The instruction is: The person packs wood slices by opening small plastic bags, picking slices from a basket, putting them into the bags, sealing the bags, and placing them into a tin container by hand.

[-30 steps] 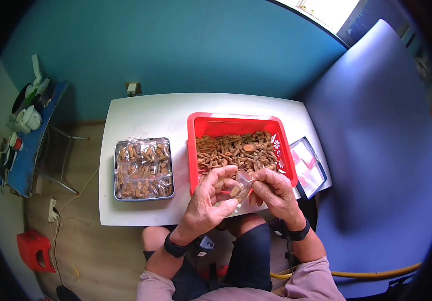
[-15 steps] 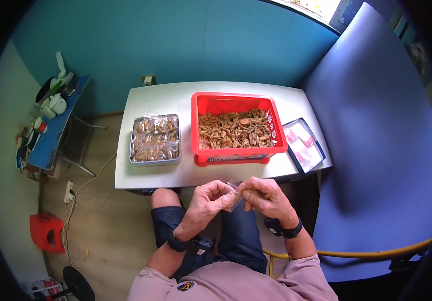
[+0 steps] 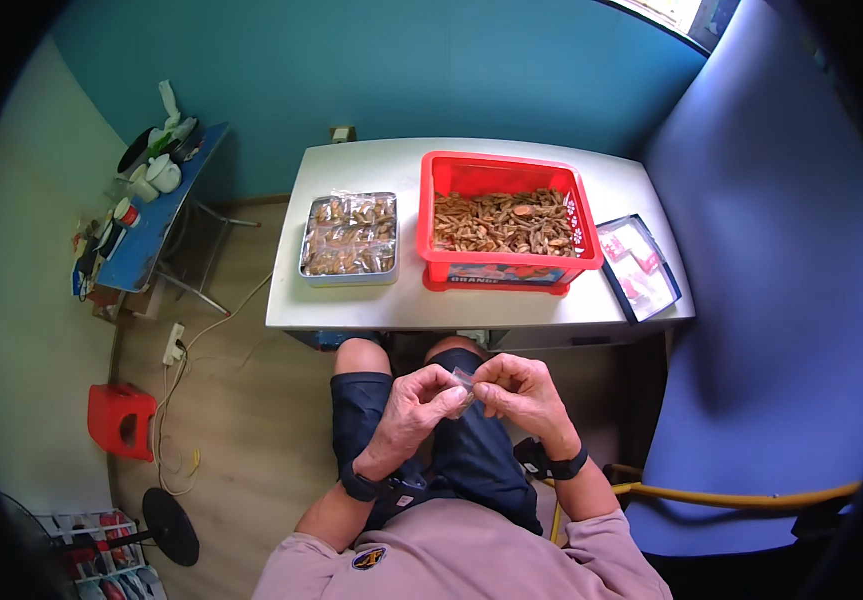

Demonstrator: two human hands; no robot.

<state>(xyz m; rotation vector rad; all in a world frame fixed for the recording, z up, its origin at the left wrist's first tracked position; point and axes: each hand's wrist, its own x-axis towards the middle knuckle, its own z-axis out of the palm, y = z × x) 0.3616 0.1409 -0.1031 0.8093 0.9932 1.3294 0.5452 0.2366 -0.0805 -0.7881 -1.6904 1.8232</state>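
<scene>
Between my two hands, above my lap and short of the table edge, is a small clear plastic bag [image 3: 463, 384]. My left hand [image 3: 417, 408] pinches one side of it, thumb against the fingers. My right hand [image 3: 523, 398] grips its upper right edge in a pinch. Whatever is inside the bag is mostly hidden by my fingers. Beyond my hands, a red plastic basket [image 3: 503, 274] on the table holds many brown dried pieces. Left of it stands a metal tin [image 3: 349, 279], packed with filled clear bags in rows.
A dark-rimmed tray [image 3: 641, 312] with red-printed packets sits at the right end of the white table [image 3: 351, 316]. A blue side table [image 3: 166, 215] with mugs, a red stool [image 3: 121, 420] and a power strip [image 3: 173, 344] are to the left. A blue panel [image 3: 751, 330] rises at right.
The view has shifted, so the table and its containers appear higher and further right. Both hands still pinch the small bag, close together over my lap.
</scene>
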